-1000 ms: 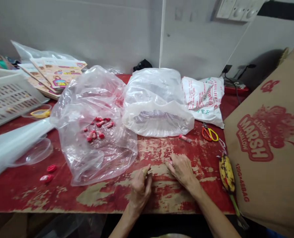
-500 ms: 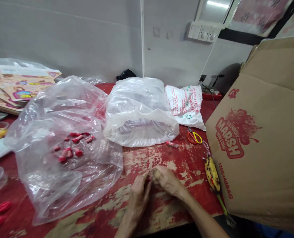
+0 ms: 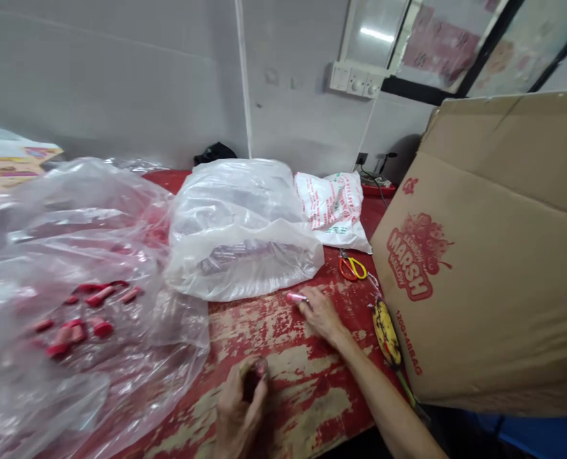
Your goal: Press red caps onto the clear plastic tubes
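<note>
Two hands on a worn red-painted table (image 3: 283, 389). Right hand (image 3: 319, 312) is half closed, thumb and fingers pinching one pink plastic piece (image 3: 295, 298) at the fingertips, just above the tabletop. Left hand (image 3: 238, 408) is curled nearly shut around a small dark object (image 3: 257, 373) - blurred, can't make out what it is; the wrist is cut off by the lower frame edge.

Counts: about nine red-pink pieces (image 3: 76, 333) lying inside a clear plastic bag (image 3: 121, 395), exact number unclear through the plastic; that bag is cut off at left. One more clear bag (image 3: 240, 255) with purplish tubes (image 3: 236, 255), hard to make out. One white printed bag (image 3: 334, 210), one pair of orange-and-yellow scissors (image 3: 353, 269), one banana (image 3: 386, 335), one cardboard carton (image 3: 455, 255) - the carton is cut off at right.
</note>
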Demonstrator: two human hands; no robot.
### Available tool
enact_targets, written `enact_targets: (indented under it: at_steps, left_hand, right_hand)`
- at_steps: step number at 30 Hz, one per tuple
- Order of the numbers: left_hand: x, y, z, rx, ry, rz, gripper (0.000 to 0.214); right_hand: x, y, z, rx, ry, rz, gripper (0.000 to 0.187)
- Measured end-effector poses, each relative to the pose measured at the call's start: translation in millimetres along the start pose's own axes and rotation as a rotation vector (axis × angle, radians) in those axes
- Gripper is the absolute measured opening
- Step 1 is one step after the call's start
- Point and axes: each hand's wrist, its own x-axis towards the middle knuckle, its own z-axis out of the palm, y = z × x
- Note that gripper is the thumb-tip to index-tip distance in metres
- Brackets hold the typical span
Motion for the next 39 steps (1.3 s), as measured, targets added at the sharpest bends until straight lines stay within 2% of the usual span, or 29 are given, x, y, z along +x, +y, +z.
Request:
enact_targets:
  at_steps: [4,6,9,11,16,19,23,27,31,35,37,39]
  left_hand:
    - [-5,-19,0.1,0.05,-0.042,-0.102,0.035]
    - [-7,-26,-0.4,0.061,-0.048,-0.117,0.04]
    - [-7,-32,-1.3,0.064,-0.042,-0.115,0.04]
    - [-7,-32,-1.6,0.068,-0.041,-0.118,0.04]
    - [-4,-26,-2.9,0.06,-0.017,-0.152,0.038]
    - [-2,-25,-3.5,0.021,-0.017,-0.094,0.032]
    - [-2,-33,-1.6,0.015,-0.046,-0.033,0.033]
    - [-4,-37,-1.4,-0.005,-0.004,-0.004,0.031]
    - [-5,-17,-12.8,-0.061,-0.072,-0.048,0.025]
    - [-9,16,-28.0,-0.132,-0.151,-0.131,0.026]
    - [-12,28,-32.6,-0.182,-0.163,-0.19,0.028]
    - [-16,34,-35.5,-0.242,-0.179,-0.267,0.034]
  right_hand:
    - [-26,-32,-14,0.046,-0.008,-0.051,0.017]
    - [-37,-44,-13,0.035,-0.014,-0.086,0.015]
    - [-48,-55,-4,-0.063,-0.122,-0.166,0.01]
    - [-53,-59,2,-0.106,-0.179,-0.198,0.01]
    - [-60,-66,7,-0.086,-0.189,-0.15,0.014]
    - [-61,-67,9,-0.07,-0.23,-0.142,0.014]
    - [-60,-68,9,-0.077,-0.205,-0.104,0.014]
    - [-63,-72,6,-0.078,-0.237,-0.135,0.017]
    - [-70,-75,4,0.052,-0.303,-0.231,0.017]
    - [-81,-74,8,0.417,-0.42,-0.253,0.022]
    - [-87,-72,13,0.589,-0.429,-0.239,0.027]
    - [-92,-69,21,0.653,-0.385,-0.199,0.036]
